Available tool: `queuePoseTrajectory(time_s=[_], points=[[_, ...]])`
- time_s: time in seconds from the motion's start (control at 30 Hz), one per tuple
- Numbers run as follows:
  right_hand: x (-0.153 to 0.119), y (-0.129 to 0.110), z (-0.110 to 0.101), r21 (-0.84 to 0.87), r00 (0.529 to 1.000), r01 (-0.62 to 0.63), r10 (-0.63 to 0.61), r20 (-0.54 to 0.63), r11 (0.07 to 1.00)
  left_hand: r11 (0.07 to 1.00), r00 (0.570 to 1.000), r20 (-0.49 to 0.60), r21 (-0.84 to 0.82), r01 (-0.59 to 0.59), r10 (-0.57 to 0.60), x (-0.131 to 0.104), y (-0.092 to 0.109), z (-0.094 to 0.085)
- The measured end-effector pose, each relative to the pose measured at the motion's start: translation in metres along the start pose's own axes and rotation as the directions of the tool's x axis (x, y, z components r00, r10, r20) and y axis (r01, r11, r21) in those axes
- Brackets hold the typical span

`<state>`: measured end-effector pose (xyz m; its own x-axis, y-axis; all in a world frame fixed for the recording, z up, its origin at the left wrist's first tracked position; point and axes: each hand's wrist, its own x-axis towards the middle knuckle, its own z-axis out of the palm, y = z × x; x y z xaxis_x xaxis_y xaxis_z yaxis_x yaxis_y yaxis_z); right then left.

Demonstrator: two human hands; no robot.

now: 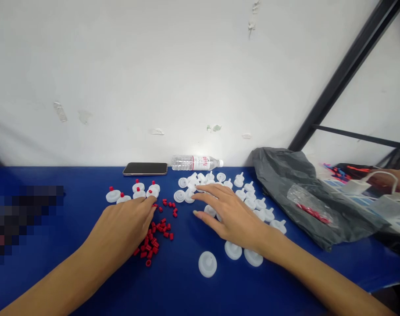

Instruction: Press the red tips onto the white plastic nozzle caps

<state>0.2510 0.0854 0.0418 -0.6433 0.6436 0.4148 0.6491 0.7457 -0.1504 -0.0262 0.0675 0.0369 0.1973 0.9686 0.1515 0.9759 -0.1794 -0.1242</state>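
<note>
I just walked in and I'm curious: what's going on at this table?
A person's left hand is beside loose red caps and near red-capped white pieces; whether it grips anything is unclear. The right hand is open over uncapped white pieces. A phone and a plastic bottle lie farther back.

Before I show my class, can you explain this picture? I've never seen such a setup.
There is no machine: a camera worn on a person's head looks forward and down at their two bare hands. The left hand is among small red plastic caps and red-topped round white plastic pieces; whether it holds anything is hidden. The right hand, spread open, is over round white plastic pieces without red tops. Farther back on the blue tabletop lie a dark flat phone and a clear plastic bottle.
</note>
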Motion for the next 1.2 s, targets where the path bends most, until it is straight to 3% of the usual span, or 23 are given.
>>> queuePoseTrajectory(time_s=[0.1,0.27,0.33,0.5,0.67,0.87,1.03,1.2], points=[[0.001,-0.002,-0.003,0.031,0.993,0.053,-0.056,0.105,0.998,0.999,0.998,0.055,0.033,0.020,-0.022,0.002,0.001,0.000],[0.004,0.002,-0.007,0.091,0.968,-0.024,0.001,0.251,0.996,0.999,0.995,0.103,0.035,0.010,-0.014,0.004,0.001,0.002],[0.004,0.004,-0.008,0.098,0.971,-0.027,0.003,0.238,0.995,0.999,0.994,0.108,0.034,0.012,-0.016,0.003,0.000,0.002],[0.005,0.005,-0.008,0.070,0.995,0.042,-0.048,0.084,0.997,1.000,0.997,0.074,0.020,-0.014,0.013,0.002,-0.001,0.001],[0.007,0.010,-0.003,0.011,0.993,0.070,-0.071,0.091,0.998,0.999,0.999,0.026,-0.039,-0.020,0.021,0.003,-0.003,0.004],[0.007,0.016,-0.002,0.074,0.994,0.087,-0.091,0.054,0.993,0.973,0.995,-0.088,-0.223,-0.060,0.041,-0.001,0.000,0.003],[0.007,0.008,-0.010,0.134,0.988,0.105,-0.118,0.098,0.986,0.927,0.982,-0.177,-0.354,-0.119,0.059,-0.005,0.006,-0.001],[0.006,0.003,-0.011,0.133,0.976,0.064,-0.090,0.197,0.989,0.891,0.979,-0.191,-0.428,-0.151,0.075,-0.007,0.009,-0.003]])
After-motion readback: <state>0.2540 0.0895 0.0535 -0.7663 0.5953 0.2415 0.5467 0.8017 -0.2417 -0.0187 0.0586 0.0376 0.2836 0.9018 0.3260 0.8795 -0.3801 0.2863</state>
